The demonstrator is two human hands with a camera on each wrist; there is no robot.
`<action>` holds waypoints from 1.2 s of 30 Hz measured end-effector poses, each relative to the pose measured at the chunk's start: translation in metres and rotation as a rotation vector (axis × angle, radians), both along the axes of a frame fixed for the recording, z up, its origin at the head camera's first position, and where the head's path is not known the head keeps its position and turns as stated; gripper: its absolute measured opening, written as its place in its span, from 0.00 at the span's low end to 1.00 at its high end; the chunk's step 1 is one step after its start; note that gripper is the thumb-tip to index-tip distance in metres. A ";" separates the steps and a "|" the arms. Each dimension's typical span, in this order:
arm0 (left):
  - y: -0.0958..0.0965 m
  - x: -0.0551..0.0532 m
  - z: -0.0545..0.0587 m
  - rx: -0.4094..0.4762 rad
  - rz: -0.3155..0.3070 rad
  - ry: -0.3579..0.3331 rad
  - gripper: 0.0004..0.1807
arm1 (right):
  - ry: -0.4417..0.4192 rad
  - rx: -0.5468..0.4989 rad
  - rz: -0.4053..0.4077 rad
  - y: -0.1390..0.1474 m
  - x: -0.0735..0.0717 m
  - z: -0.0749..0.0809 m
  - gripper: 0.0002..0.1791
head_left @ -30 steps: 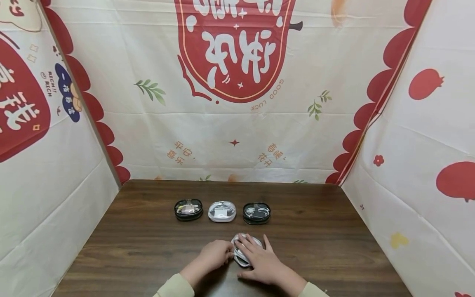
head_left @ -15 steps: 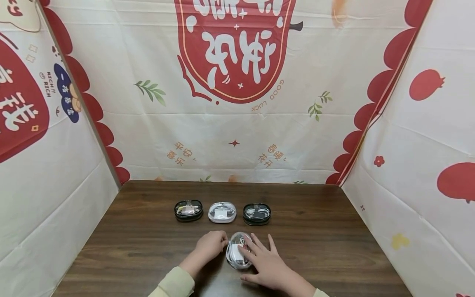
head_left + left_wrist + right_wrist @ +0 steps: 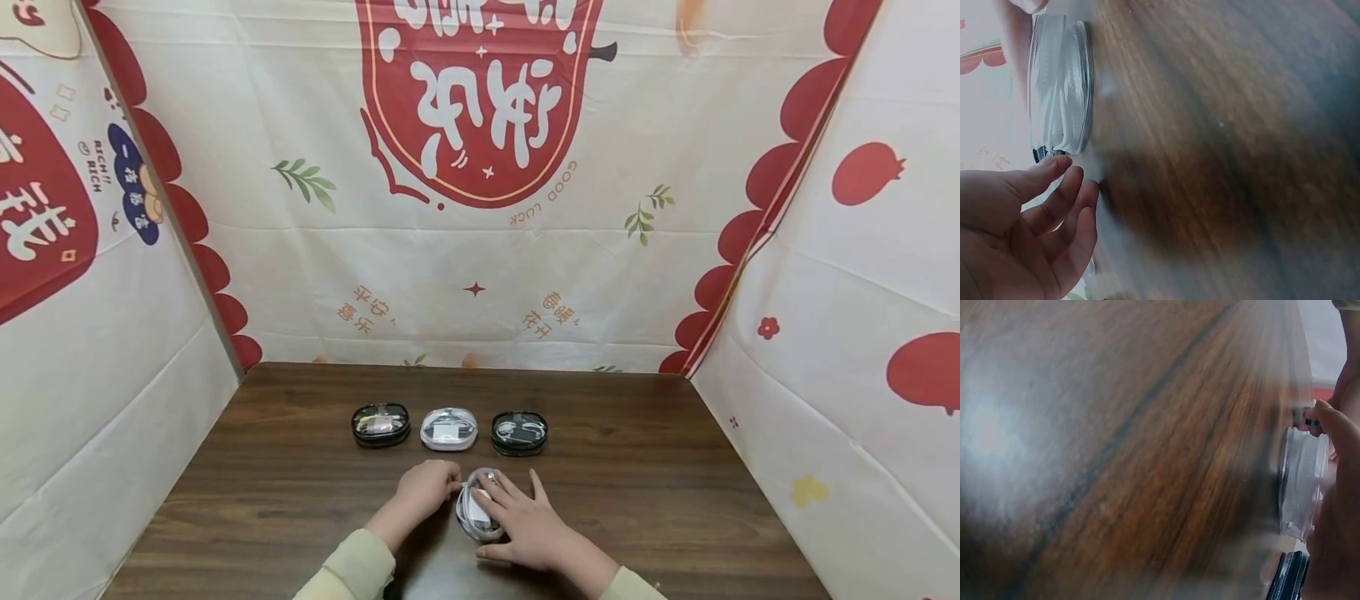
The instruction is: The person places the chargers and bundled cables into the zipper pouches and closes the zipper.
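Note:
A clear oval zip pouch with whitish trim (image 3: 474, 515) lies on the brown table, a coiled white cable and a white block inside it. My left hand (image 3: 427, 490) is at its left side, thumb and fingertips pinching the small zipper pull. In the left wrist view, that thumb and index finger meet at the dark zipper end of the pouch (image 3: 1060, 87). My right hand (image 3: 531, 527) rests over the pouch's right part with fingers spread, hiding some of it. The right wrist view shows the pouch wall (image 3: 1300, 481) beside my right hand (image 3: 1340, 531).
Farther back stand three similar pouches in a row: a black-trimmed one (image 3: 381, 425) at left, a white-trimmed one (image 3: 448, 429) in the middle, a black-trimmed one (image 3: 519, 432) at right. Printed cloth walls (image 3: 480, 258) enclose the table (image 3: 315, 467) at the back and sides.
The pouch has shifted left and turned a little. My left hand has moved away from me and slightly left along its edge. My right fingers drew back, then spread over the pouch again.

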State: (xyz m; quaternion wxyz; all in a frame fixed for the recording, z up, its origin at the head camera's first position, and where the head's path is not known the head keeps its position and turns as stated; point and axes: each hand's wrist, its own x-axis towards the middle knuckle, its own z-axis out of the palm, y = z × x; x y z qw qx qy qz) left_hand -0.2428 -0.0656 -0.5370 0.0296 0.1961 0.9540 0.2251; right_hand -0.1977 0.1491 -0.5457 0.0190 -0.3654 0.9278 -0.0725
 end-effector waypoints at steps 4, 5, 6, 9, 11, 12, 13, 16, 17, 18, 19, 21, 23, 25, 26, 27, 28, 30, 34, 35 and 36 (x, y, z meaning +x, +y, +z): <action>-0.004 0.004 0.002 0.007 -0.016 -0.015 0.11 | 0.012 0.015 -0.007 0.001 0.000 -0.003 0.47; -0.005 0.005 0.002 0.007 -0.021 -0.023 0.11 | 0.013 0.019 -0.013 0.001 0.000 -0.003 0.47; -0.005 0.006 0.003 0.006 -0.025 -0.029 0.11 | 0.013 0.025 -0.021 0.001 -0.001 -0.004 0.48; -0.007 0.011 0.006 0.003 -0.038 -0.042 0.11 | 0.025 0.036 -0.041 0.001 -0.001 -0.008 0.48; -0.007 0.014 0.007 0.000 -0.048 -0.045 0.11 | 0.035 0.040 -0.050 0.001 -0.001 -0.011 0.49; -0.007 0.016 0.008 0.000 -0.053 -0.045 0.11 | 0.040 0.040 -0.054 0.001 -0.001 -0.012 0.49; -0.007 0.017 0.009 -0.002 -0.060 -0.045 0.11 | 0.047 0.039 -0.057 0.001 -0.002 -0.014 0.49; -0.006 0.022 0.011 -0.002 -0.083 -0.056 0.11 | 0.052 0.035 -0.069 0.002 -0.002 -0.016 0.49; -0.006 0.023 0.012 0.004 -0.093 -0.061 0.11 | 0.053 0.032 -0.072 0.002 -0.002 -0.017 0.49; -0.006 0.024 0.012 0.008 -0.102 -0.068 0.11 | 0.054 0.032 -0.075 0.002 -0.002 -0.017 0.50; -0.005 0.025 0.012 0.011 -0.111 -0.073 0.11 | 0.058 0.031 -0.076 0.002 -0.002 -0.018 0.50; -0.005 0.027 0.012 0.020 -0.120 -0.083 0.11 | 0.059 0.028 -0.077 0.002 -0.002 -0.018 0.50; -0.005 0.028 0.012 0.031 -0.115 -0.085 0.10 | 0.062 0.025 -0.076 0.003 -0.002 -0.017 0.50; -0.005 0.029 0.011 0.039 -0.086 -0.092 0.10 | 0.066 0.021 -0.077 0.003 -0.002 -0.016 0.49; -0.005 0.029 0.011 0.041 -0.069 -0.099 0.10 | 0.071 0.019 -0.080 0.003 -0.002 -0.015 0.49; -0.004 0.029 0.010 0.047 -0.051 -0.106 0.10 | 0.076 0.015 -0.083 0.004 -0.002 -0.014 0.48; -0.004 0.029 0.010 0.053 -0.033 -0.115 0.10 | 0.083 0.013 -0.087 0.004 -0.002 -0.013 0.48; -0.003 0.028 0.009 0.061 -0.002 -0.127 0.10 | 0.092 0.009 -0.096 0.006 -0.001 -0.010 0.46; -0.003 0.023 0.008 0.062 0.031 -0.118 0.09 | 0.091 0.011 -0.107 0.010 0.004 -0.006 0.44; -0.003 0.022 0.008 0.059 0.035 -0.114 0.09 | 0.083 0.016 -0.107 0.010 0.006 -0.005 0.45; -0.004 0.020 0.008 0.056 0.041 -0.113 0.09 | 0.076 0.016 -0.105 0.011 0.008 -0.004 0.45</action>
